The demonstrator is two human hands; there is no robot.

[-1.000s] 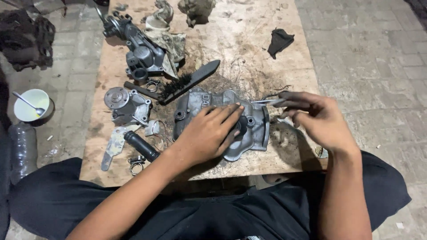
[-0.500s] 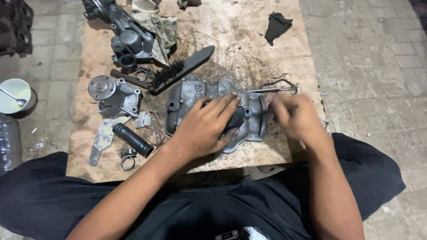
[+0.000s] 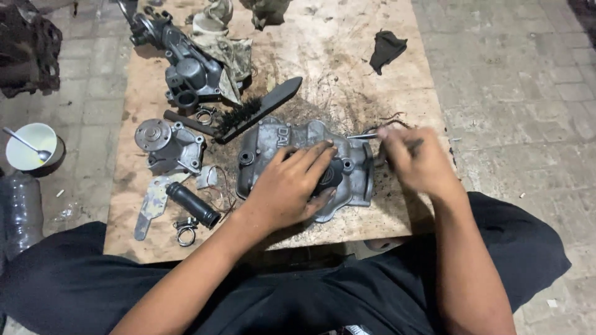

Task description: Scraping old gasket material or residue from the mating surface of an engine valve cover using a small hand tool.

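Since a second ago, right hand (image 3: pixel 416 162) has swung its thin metal tool (image 3: pixel 363 136) onto the cover's (image 3: pixel 347 167) top edge. Left hand (image 3: pixel 292 186) stays spread flat, pressing the cover mid-desk (image 3: pixel 397 93).

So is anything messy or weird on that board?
Yes. Dark grime and thin wire bits are scattered on the board around the metal cover. A black rag lies crumpled near the far edge. Nothing looks broken.
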